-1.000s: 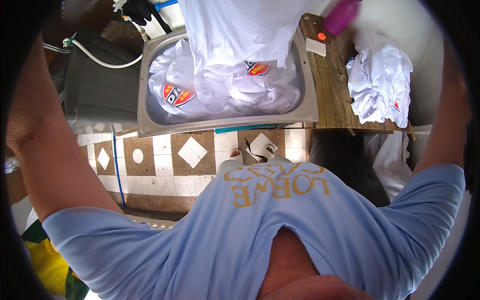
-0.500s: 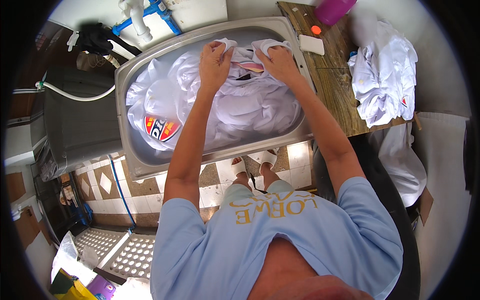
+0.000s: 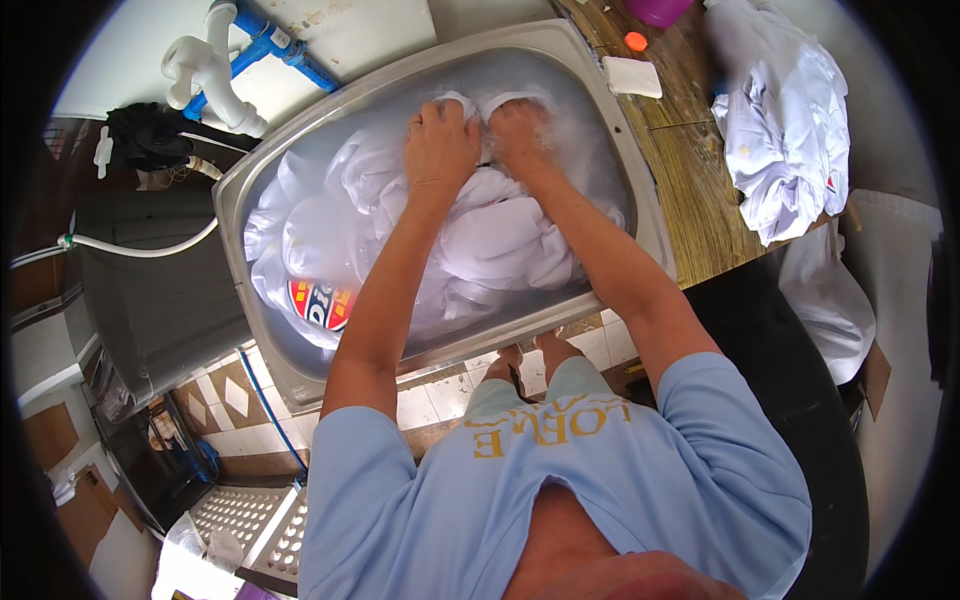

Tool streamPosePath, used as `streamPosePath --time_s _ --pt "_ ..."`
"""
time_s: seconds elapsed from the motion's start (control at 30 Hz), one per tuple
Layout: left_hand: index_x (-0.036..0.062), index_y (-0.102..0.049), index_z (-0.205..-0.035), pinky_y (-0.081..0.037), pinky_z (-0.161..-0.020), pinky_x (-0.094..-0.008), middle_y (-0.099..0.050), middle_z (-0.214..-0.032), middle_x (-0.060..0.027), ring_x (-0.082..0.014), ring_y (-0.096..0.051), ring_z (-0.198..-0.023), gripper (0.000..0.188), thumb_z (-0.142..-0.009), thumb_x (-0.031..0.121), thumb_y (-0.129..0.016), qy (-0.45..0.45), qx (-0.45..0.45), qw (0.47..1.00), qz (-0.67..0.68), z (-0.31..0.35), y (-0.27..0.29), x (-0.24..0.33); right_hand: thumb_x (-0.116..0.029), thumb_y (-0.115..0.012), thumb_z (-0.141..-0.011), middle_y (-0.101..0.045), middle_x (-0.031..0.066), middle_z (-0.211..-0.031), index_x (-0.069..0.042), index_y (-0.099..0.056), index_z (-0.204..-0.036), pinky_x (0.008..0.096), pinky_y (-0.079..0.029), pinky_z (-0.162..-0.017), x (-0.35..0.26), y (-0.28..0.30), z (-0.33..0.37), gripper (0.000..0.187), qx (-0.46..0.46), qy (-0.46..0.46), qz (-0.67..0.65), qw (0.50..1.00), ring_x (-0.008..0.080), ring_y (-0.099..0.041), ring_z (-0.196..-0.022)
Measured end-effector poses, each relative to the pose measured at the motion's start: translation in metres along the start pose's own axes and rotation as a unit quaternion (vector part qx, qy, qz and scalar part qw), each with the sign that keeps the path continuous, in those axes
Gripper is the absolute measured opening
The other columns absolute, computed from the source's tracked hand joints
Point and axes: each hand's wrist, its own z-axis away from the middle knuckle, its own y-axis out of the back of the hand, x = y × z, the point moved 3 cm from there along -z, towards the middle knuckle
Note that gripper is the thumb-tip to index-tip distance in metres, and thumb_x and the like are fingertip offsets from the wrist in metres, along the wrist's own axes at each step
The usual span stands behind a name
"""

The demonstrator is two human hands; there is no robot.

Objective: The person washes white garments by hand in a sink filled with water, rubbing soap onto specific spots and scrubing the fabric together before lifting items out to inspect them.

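A pile of white wet shirts [image 3: 500, 240] lies in water inside a metal sink [image 3: 652, 230]. At the far side of the pile, my left hand [image 3: 441, 148] is closed on white shirt fabric. My right hand [image 3: 522, 138] grips the same bunch just to the right, partly under the water, its fingertips blurred by splashing. A fold of cloth shows beyond the fingers of each hand. Near the sink's left side, one garment bears a red, white and dark round print [image 3: 320, 302], partly covered by my left forearm.
Right of the sink, a wooden counter [image 3: 690, 185] holds a white bar [image 3: 632, 77], an orange cap [image 3: 635, 41] and more white garments [image 3: 785, 150] hanging over its edge. White and blue pipes [image 3: 215, 75] run at the back left. A pale hose [image 3: 150, 238] reaches the sink's left side.
Both hands have pushed the held shirt down into the water, and splashes now surround the right hand. The view has shifted and tilted slightly.
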Motion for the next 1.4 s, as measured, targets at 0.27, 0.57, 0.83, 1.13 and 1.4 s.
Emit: streamPosePath --time_s 0.27,0.57,0.83,1.13,1.4 --pt "0.0025 -0.057 -0.109 -0.047 -0.079 -0.0337 -0.064 -0.095 -0.0139 -0.0231 -0.06 -0.09 0.031 -0.088 0.025 -0.057 0.077 -0.129 0.93 0.337 -0.026 -0.023 -0.065 -0.023 -0.059 -0.086 -0.065 0.0121 -0.091 -0.004 -0.065 -0.095 0.0366 -0.049 -0.077 0.005 0.033 -0.021 0.022 -0.051 -0.174 -0.41 0.894 0.0239 -0.063 -0.084" --pt "0.0051 -0.057 -0.088 -0.045 -0.064 -0.0251 -0.056 -0.077 0.0027 -0.0067 -0.052 -0.072 0.026 -0.096 0.029 -0.05 0.16 0.081 0.798 0.575 -0.013 0.019 0.013 -0.044 -0.047 -0.094 -0.055 -0.0021 -0.076 -0.008 -0.062 -0.097 0.0264 -0.045 -0.062 -0.005 0.024 -0.004 0.039 -0.077 -0.345 -0.723 0.593 0.0105 -0.054 -0.07" --pt "0.0095 -0.06 -0.078 -0.045 -0.058 -0.0429 -0.064 -0.071 -0.0107 -0.0362 -0.059 -0.064 0.04 -0.083 0.049 -0.059 0.119 0.143 0.959 0.212 -0.002 0.022 0.074 -0.053 -0.046 -0.091 -0.056 0.0006 -0.08 -0.011 -0.06 -0.091 0.0312 -0.046 -0.06 -0.015 0.013 0.007 0.044 0.006 -0.339 -0.886 0.316 0.0126 -0.053 -0.069" --pt "0.0048 -0.058 -0.087 -0.046 -0.067 -0.044 -0.064 -0.092 -0.0176 -0.0371 -0.06 -0.083 0.043 -0.083 0.047 -0.059 0.131 0.035 0.961 0.243 -0.025 0.043 -0.006 -0.04 -0.054 -0.091 -0.063 0.0136 -0.089 -0.002 -0.063 -0.095 0.0348 -0.046 -0.064 0.033 0.067 0.001 0.039 0.068 -0.214 -0.573 0.788 0.024 -0.057 -0.075" --pt "0.0055 -0.054 -0.114 -0.042 -0.088 -0.0454 -0.058 -0.11 -0.0201 -0.0406 -0.053 -0.103 0.052 -0.079 0.044 -0.062 0.084 -0.138 0.985 0.063 0.011 0.014 0.0 -0.026 -0.055 -0.085 -0.061 0.0223 -0.104 -0.002 -0.064 -0.098 0.0443 -0.047 -0.081 0.012 0.018 0.013 0.029 -0.004 -0.009 -0.074 0.997 0.0381 -0.059 -0.095"
